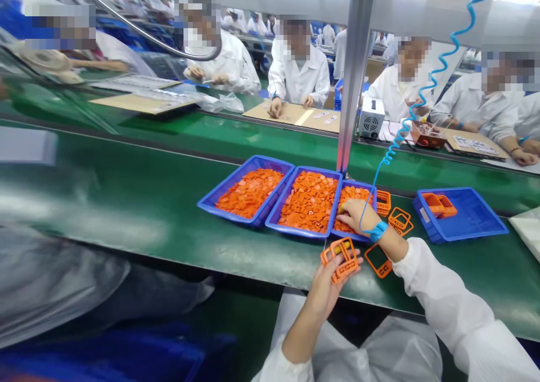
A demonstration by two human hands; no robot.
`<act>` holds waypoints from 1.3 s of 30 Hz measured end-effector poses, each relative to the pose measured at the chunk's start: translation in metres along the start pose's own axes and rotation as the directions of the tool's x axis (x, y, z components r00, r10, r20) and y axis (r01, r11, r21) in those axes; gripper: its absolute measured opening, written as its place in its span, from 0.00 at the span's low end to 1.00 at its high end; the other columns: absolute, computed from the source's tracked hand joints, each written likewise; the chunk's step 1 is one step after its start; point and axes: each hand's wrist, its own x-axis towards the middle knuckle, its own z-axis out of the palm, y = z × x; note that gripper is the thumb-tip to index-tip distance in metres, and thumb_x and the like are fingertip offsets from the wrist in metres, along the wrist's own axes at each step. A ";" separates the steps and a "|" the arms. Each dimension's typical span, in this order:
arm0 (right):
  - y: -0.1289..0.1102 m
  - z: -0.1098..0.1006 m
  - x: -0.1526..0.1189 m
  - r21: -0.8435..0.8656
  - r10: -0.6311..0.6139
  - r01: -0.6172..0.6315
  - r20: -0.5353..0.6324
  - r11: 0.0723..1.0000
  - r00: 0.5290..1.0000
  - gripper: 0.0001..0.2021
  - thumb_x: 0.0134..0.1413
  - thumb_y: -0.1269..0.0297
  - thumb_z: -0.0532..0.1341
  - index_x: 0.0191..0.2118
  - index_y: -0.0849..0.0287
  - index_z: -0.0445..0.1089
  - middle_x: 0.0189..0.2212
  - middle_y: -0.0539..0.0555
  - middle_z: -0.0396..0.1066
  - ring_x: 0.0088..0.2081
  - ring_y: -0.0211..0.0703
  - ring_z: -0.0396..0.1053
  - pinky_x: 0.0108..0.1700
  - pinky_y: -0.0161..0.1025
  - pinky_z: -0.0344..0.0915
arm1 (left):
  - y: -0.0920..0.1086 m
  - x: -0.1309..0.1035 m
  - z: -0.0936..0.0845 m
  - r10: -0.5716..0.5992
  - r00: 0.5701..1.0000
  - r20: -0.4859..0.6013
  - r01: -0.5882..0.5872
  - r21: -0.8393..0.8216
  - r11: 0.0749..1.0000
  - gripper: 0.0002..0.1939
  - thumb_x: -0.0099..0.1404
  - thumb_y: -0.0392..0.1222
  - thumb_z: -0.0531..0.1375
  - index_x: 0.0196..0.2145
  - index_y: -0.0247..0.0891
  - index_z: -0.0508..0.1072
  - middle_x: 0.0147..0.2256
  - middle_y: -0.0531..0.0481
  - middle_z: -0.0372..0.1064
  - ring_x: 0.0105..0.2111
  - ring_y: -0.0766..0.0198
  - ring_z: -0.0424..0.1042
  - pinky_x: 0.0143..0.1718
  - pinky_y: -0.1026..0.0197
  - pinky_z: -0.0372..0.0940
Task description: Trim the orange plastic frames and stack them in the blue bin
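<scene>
My left hand [327, 283] is closed around an orange plastic frame [346, 266] with a large window and small slots, held just above the bench's front edge. Over the small blue bin [374, 202], my right hand [358, 216] dips its fingers among small orange plastic pieces [352, 193]; whether it pinches one is hidden. A blue wrist strap [377, 231] with a coiled blue cord circles my right wrist. Beside that wrist, another orange frame [382, 270] lies flat on the bench, and more loose frames [400, 219] lie behind it.
Two larger blue bins [202, 205] [274, 224] of orange pieces stand to the left. A blue tray [476, 219] at right holds a few orange frames. A metal post [354, 78] rises behind the bins. Across the green bench [126, 202], several people in white coats sit working.
</scene>
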 end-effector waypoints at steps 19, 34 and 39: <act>-0.019 -0.022 -0.153 0.521 0.027 0.082 -0.197 0.849 0.980 0.09 0.76 0.58 0.67 0.48 0.49 0.87 0.43 0.54 0.86 0.44 0.51 0.83 0.49 0.45 0.78 | -0.005 -0.004 -0.001 0.110 0.987 -0.116 -0.096 0.122 0.988 0.25 0.67 0.56 0.76 0.54 0.40 0.81 0.46 0.44 0.84 0.50 0.48 0.85 0.54 0.45 0.81; -0.030 0.039 -0.184 0.549 0.105 0.122 -0.365 0.827 0.925 0.06 0.76 0.62 0.67 0.45 0.56 0.81 0.51 0.61 0.84 0.50 0.52 0.84 0.54 0.46 0.81 | -0.004 -0.010 0.003 0.114 0.993 -0.019 -0.094 0.437 0.895 0.29 0.63 0.61 0.78 0.50 0.37 0.84 0.45 0.43 0.85 0.46 0.51 0.87 0.49 0.53 0.84; -0.030 0.039 -0.182 0.566 0.122 0.096 -0.335 0.819 0.934 0.05 0.75 0.64 0.67 0.42 0.55 0.79 0.48 0.59 0.83 0.48 0.50 0.83 0.50 0.44 0.80 | -0.004 -0.009 0.001 0.117 0.993 0.006 -0.107 0.457 0.883 0.26 0.64 0.59 0.77 0.50 0.36 0.84 0.46 0.41 0.85 0.47 0.49 0.87 0.50 0.53 0.84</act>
